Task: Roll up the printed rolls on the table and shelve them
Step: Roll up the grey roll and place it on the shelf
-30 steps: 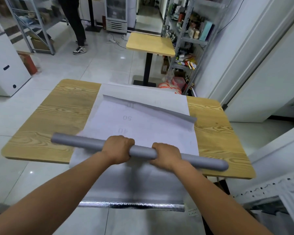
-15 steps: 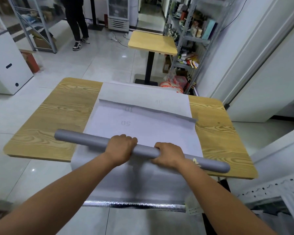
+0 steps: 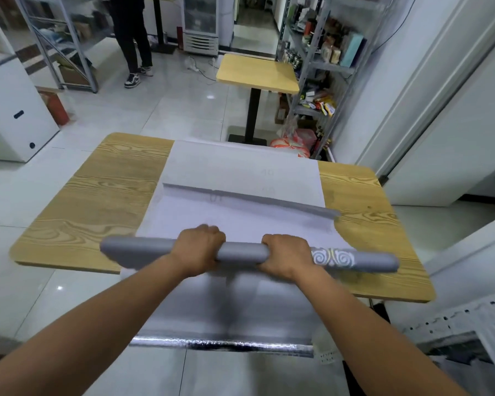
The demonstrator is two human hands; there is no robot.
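Grey paper wound into a long roll [image 3: 243, 252] sits under both hands at the 6 o'clock edge of the light wood-grain table [image 3: 112, 190]. The left hand [image 3: 200, 248] and the right hand [image 3: 285, 257] each curl over the top of it, knuckles up, with the fingertips hidden behind it. The roll's left end is motion-blurred.

At 3 o'clock of the right hand a white-and-yellow swirl print [image 3: 333, 257] shows on the roll; half a second ago only a speck of it showed. Toward 12 o'clock the pale unrolled sheet [image 3: 240, 164] lies flat, crossed by a grey fold [image 3: 249, 198]. Faint figures on it read "40". Another near the fold looks like a mirrored "10", and the "50" seen earlier is gone under the roll.

Toward 6 o'clock the sheet hangs off the table down to a shiny silver foil roll [image 3: 220, 342], partly covered by the forearms. At 12 o'clock stands a small yellow pedestal table [image 3: 257, 72]. A standing person [image 3: 132, 38] at 11 o'clock is cut off above the waist.
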